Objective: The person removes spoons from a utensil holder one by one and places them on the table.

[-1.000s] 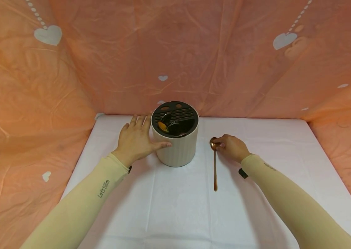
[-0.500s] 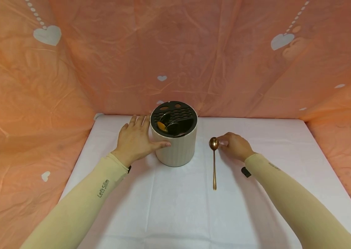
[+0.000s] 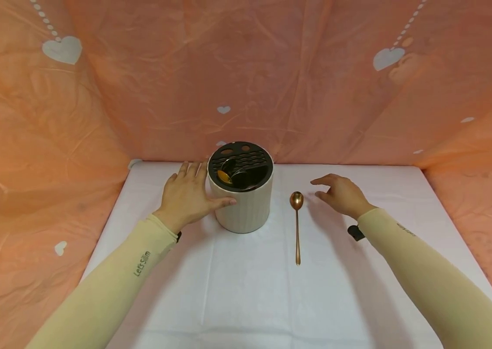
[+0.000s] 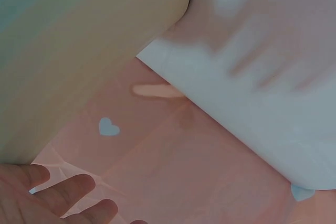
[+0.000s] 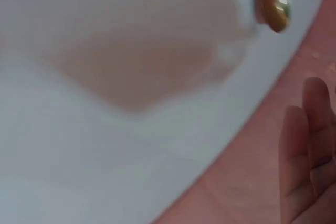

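A white ribbed utensil holder (image 3: 246, 211) with a black slotted lid stands upright near the table's back edge. Spoon bowls (image 3: 224, 176), one of them golden, show in the lid's large opening. My left hand (image 3: 187, 198) rests against the holder's left side, fingers straight and thumb across its front. To the right of the holder a long-handled copper-coloured spoon (image 3: 297, 199) lies on the table, bowl toward the back. My right hand (image 3: 343, 195) hovers to the right of the spoon's bowl, holding nothing, thumb and fingers apart. In the right wrist view the spoon's bowl (image 5: 273, 4) appears at the top right.
A white cloth covers the table (image 3: 246, 286). Orange-pink curtains (image 3: 272, 82) with white hearts rise behind the table and along both sides. The back edge of the table lies close behind the holder.
My right hand has let go of the spoon's bowl and moved away to the right. The spoon stays lying on the table. My left hand keeps its place on the holder.
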Demonstrator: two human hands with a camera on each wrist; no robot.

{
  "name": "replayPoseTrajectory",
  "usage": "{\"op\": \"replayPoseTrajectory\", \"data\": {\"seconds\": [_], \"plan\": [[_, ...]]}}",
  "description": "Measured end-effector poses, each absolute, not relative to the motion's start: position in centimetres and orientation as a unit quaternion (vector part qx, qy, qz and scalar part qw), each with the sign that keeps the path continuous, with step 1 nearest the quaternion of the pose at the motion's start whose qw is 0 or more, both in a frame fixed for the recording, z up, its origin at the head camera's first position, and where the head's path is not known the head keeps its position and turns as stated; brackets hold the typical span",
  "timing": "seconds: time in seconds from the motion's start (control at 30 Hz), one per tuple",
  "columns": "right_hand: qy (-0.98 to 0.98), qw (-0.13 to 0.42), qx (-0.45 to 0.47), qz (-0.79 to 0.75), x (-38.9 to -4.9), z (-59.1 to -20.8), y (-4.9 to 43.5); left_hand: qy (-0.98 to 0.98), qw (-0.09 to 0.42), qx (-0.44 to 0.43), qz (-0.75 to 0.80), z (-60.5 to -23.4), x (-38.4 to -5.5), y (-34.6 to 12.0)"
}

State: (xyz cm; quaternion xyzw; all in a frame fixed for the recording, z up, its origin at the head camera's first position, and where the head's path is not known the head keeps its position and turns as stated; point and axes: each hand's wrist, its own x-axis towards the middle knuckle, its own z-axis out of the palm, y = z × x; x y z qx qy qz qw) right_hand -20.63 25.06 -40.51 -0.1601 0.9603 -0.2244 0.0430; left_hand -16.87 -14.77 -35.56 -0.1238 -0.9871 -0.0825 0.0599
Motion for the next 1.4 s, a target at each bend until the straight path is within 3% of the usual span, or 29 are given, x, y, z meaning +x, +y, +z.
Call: {"op": "replayPoseTrajectory", "data": {"seconds": [0.5, 1.03, 1.4], "plan": [[0.918, -0.032, -0.258, -0.3, -19.3, -33.5, 22.7, -0.986, 0.066, -0.13, -0.085, -35.5, -16.9, -14.8], [0.85, -0.037, -0.379, -0.365, -17.5, -30.5, 17.9, -0.987, 0.049, -0.126, -0.087, -35.5, -17.0, -14.7], [0.804, 0.001, -0.439, -0.401, -16.4, -30.7, 15.4, -0.987, 0.048, -0.128, -0.083, -35.5, -17.0, -14.7]]}}
